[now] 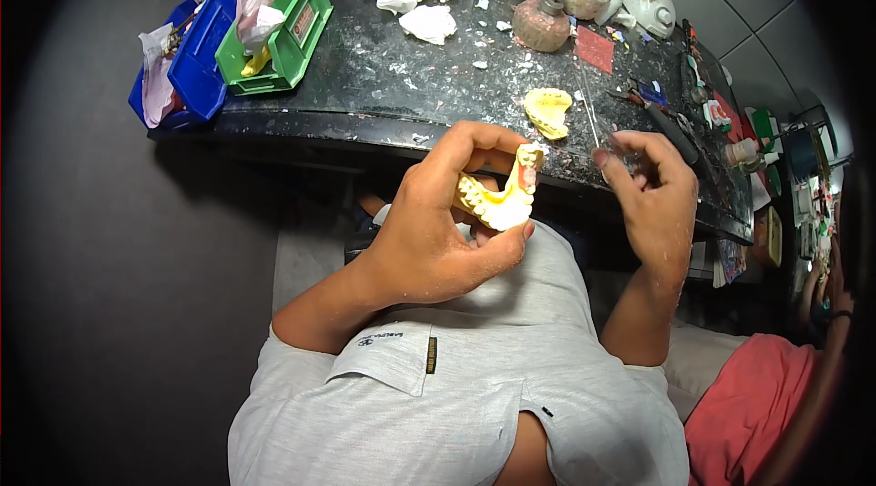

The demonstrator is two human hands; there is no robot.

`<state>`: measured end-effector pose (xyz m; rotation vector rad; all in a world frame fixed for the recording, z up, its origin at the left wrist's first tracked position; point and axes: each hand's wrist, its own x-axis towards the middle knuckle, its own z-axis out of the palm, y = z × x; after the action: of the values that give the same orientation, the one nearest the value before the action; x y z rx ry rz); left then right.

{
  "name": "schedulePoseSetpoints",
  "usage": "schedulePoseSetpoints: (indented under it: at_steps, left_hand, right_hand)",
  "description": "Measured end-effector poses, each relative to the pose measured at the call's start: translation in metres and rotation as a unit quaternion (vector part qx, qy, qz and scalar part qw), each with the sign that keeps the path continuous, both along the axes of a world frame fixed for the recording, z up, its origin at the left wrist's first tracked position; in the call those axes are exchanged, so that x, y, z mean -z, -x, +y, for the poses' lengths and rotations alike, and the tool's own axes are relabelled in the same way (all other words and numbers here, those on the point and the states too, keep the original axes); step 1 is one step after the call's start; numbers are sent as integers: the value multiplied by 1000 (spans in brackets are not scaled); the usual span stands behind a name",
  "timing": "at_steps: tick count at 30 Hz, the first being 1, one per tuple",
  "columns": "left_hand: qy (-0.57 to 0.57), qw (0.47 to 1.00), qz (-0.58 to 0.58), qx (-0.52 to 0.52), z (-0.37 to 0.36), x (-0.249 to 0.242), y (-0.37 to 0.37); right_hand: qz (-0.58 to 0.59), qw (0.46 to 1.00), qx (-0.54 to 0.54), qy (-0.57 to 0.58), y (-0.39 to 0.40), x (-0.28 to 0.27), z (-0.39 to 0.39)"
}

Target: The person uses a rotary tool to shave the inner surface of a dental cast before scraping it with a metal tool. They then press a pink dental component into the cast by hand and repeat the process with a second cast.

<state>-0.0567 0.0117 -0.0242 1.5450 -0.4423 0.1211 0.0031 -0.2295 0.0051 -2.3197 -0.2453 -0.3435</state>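
My left hand is closed round a yellow dental cast with a row of teeth and a pink patch on its right arm. The cast is held in front of the table's edge. To the right, my right hand pinches a thin metal tool between thumb and fingers; its shaft points up over the table and looks blurred. Between the hands and further back, a second yellow cast lies on the dark table, touched by neither hand.
Blue and green bins stand at the left. White crumpled cloths, a pinkish jar and a red sheet lie behind. Hand tools line the right. A person in red sits at the right.
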Motion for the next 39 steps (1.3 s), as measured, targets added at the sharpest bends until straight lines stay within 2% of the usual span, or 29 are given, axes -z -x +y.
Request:
schedulePoseSetpoints:
  at_steps: [5, 9, 11, 12, 15, 16, 18, 20, 22, 24, 26, 28, 29, 30, 32, 33, 39]
  left_hand:
    - [13, 999, 45, 5, 0, -5, -1]
    - [28, 997, 61, 35, 3, -2, -2]
    - [33, 995, 71, 69, 6, -3, -2]
    - [33, 994, 72, 69, 7, -6, -1]
    - [98, 978, 148, 105, 6, -9, 0]
    - [129, 972, 159, 118, 5, -8, 0]
    - [162, 963, 174, 132, 4, -9, 2]
    - [178, 943, 246, 135, 5, -22, 6]
    - [150, 943, 258, 147, 8, -26, 8]
    - [71, 956, 242, 150, 9, -27, 9]
    - [96, 955, 237, 153, 8, -25, 11]
    - [187, 942, 252, 122, 9, -26, 9]
    - [163, 958, 204, 116, 11, -21, 8]
    - [164, 958, 206, 117, 11, -19, 8]
    - [51, 989, 80, 114, 11, -14, 8]
    - [39, 993, 41, 101, 9, -9, 9]
    - [62, 993, 41, 93, 10, -4, 11]
  right_hand:
    - [14, 990, 52, 126, -23, 19, -24]
    - [0, 987, 65, 146, -28, 25, -28]
    - [-102, 974, 56, 193, -27, 23, -28]
    - [-100, 974, 56, 194, -24, 19, -26]
    - [-105, 983, -139, 52, -7, -7, -11]
    - [-94, 972, -213, -4, 0, -11, -7]
    - [-49, 940, -335, -40, 12, -20, 3]
    - [-36, 924, -379, -34, 20, -17, 11]
    - [-36, 930, -363, -54, 23, -8, 16]
    - [0, 929, -367, -36, 24, -10, 19]
    - [3, 932, -357, -56, 27, -5, 20]
    - [6, 942, -327, -74, 29, -6, 18]
    - [8, 942, -327, -74, 28, -6, 18]
    - [0, 941, -332, -64, 29, -6, 18]
    - [-7, 940, -336, -54, 31, -4, 18]
    - [3, 941, -335, -49, 33, -4, 19]
    - [-29, 941, -335, -31, 35, -1, 27]
